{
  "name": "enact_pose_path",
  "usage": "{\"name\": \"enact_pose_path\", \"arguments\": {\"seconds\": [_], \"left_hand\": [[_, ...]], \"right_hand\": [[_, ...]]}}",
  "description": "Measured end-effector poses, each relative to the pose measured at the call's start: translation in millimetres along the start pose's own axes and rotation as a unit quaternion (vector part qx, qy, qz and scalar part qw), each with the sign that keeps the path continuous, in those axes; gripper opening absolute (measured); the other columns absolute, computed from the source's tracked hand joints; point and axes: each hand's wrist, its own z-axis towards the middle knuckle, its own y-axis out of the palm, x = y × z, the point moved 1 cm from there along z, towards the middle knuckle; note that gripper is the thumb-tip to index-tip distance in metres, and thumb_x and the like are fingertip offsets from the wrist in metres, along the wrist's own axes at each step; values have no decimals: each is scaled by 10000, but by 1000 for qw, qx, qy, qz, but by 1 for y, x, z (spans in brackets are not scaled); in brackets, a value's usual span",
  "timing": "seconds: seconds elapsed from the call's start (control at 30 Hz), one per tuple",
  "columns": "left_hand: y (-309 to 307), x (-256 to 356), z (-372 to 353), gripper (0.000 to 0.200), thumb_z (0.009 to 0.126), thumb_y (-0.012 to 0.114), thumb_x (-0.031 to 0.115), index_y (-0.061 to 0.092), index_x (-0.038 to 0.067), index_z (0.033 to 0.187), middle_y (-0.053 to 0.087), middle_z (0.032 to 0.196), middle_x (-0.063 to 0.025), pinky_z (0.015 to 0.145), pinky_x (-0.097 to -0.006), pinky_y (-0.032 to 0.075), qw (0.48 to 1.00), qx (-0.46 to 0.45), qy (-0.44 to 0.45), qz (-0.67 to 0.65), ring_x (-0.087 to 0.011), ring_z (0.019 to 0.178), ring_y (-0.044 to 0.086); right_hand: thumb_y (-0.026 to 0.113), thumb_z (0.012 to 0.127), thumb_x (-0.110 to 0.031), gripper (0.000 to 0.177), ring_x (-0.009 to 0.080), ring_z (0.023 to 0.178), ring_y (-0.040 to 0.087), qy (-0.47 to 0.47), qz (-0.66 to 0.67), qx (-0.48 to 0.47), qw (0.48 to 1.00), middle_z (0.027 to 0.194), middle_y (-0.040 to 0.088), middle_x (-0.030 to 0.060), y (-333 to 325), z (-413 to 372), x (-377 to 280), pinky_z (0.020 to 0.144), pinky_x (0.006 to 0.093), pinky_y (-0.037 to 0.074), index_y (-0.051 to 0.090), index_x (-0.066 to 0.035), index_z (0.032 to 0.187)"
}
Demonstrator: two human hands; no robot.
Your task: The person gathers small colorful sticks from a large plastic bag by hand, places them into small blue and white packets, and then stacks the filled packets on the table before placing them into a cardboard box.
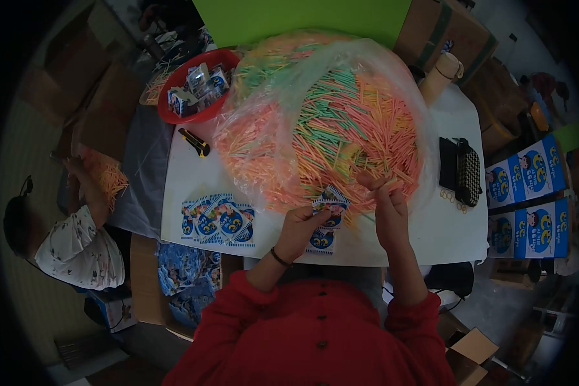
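My left hand (300,229) grips a small blue-and-white printed packet (334,204) at the table's front edge, thumb across its face. Just under it, another packet (320,242) lies on the white table. My right hand (390,215) is raised at the near side of the pile, its fingers pinched together; what is between them is too small to make out. Beyond both hands, a heap of thin pink, green, yellow and orange sticks (331,106) fills a large clear plastic bag (289,122). Several similar packets (217,219) lie overlapping to the left of my left hand.
A red basin (167,114) of packets and a yellow-black box cutter (194,142) are at the left. On the right are a beige bottle (441,76), a checked pouch (469,174) and blue printed boxes (527,174). Another person (80,248) works at the far left.
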Motion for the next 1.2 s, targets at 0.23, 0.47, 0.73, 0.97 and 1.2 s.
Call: {"name": "enact_pose_path", "arguments": {"seconds": [0.23,0.47,0.73,0.97,1.2], "left_hand": [[1,4,-5,126,890,668,108,722,9,946,685,806,-4,622,-193,477,928,-12,216,304,-41,710,606],[0,0,-6,130,884,686,135,701,7,873,671,780,13,598,-199,458,994,15,48,101,-27,706,590],[-1,8,-16,134,837,714,106,711,41,953,681,746,-37,571,-227,465,908,-40,223,352,-63,635,600],[3,8,-17,177,818,719,98,709,62,990,698,810,-70,585,-253,487,858,-59,318,400,-127,660,640],[-1,9,-19,193,830,697,83,700,42,1019,706,851,-77,626,-248,508,865,-61,305,394,-142,722,671]], "right_hand": [[426,1015,-177,171,252,1366,358,0,47,-99,994,1192,629,136,28,-11,-15,1114,413,268,546,-57,995],[413,1021,-176,148,246,1310,431,-11,29,-103,994,1246,592,179,17,-11,1,1094,405,294,519,-82,979],[424,1022,-222,144,259,1402,299,1,55,-87,995,1234,606,164,30,-22,-10,1120,421,249,497,-98,1016],[439,1016,-250,178,265,1435,227,-41,59,-130,989,1207,628,143,38,-20,-17,1137,457,206,525,-101,969],[431,1001,-180,167,253,1435,231,43,-21,-164,985,1276,594,116,30,-29,12,1161,461,36,575,-99,974]]}}
